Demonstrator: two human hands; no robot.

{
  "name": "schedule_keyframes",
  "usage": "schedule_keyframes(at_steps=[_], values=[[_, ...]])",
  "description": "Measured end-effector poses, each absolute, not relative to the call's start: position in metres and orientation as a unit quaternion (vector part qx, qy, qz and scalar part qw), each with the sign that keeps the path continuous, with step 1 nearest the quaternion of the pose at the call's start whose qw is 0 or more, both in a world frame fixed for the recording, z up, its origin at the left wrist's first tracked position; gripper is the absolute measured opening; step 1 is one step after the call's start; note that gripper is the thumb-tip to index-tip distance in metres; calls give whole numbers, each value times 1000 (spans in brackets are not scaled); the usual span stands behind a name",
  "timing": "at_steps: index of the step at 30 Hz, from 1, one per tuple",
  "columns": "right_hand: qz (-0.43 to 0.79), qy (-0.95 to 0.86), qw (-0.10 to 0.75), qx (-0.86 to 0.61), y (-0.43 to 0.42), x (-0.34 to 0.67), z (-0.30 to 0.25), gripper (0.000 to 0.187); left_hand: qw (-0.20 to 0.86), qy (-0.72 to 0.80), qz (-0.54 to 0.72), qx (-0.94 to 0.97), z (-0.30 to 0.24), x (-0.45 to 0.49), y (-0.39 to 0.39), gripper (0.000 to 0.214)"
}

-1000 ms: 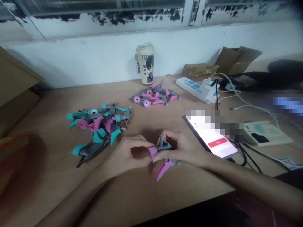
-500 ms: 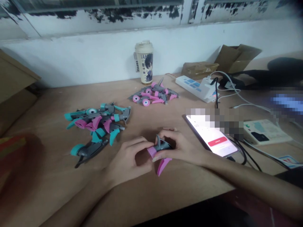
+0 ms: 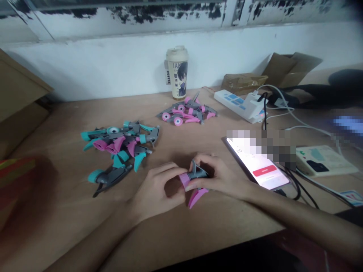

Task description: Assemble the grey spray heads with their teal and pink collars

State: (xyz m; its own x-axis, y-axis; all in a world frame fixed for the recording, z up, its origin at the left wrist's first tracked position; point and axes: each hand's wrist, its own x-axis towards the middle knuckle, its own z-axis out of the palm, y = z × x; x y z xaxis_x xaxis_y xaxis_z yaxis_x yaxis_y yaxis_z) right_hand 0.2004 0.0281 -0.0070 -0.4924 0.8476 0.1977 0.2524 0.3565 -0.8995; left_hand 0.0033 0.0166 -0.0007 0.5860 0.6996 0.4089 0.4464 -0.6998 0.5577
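Note:
A small grey-and-pink plastic toy is held between my two hands, just above the near part of the table. My right hand curls around its grey body, with the thumb along its lower side. At the toy's left end, my left hand pinches the pink ribbed collar between thumb and fingers. A curved pink fin sticks out below. My right fingers hide part of the body. Left of my hands lies a pile of teal, pink and grey toys. A separate teal-and-grey toy lies closer to me.
Several pink-and-grey toys lie farther back, before a lidded coffee cup. A lit phone with cables lies to the right, near a power strip and a pale case. Cardboard stands at left.
The whole view has shifted slightly, so things appear a little farther right. Both hands keep hold of the toy, and its position between them is nearly the same.

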Motion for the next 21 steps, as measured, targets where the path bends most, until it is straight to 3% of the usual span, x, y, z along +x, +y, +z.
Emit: schedule_keyframes(at_steps=[6, 14, 21], values=[[609, -654, 339, -293, 32, 207, -14, 17, 186, 357, 369, 837, 6, 6, 11, 10], [736, -542, 317, -251, 32, 205, -16, 27, 197, 355, 395, 825, 14, 12, 1, 6], [765, -451, 312, -338, 29, 205, -17, 35, 219, 339, 416, 815, 14, 13, 0, 7]])
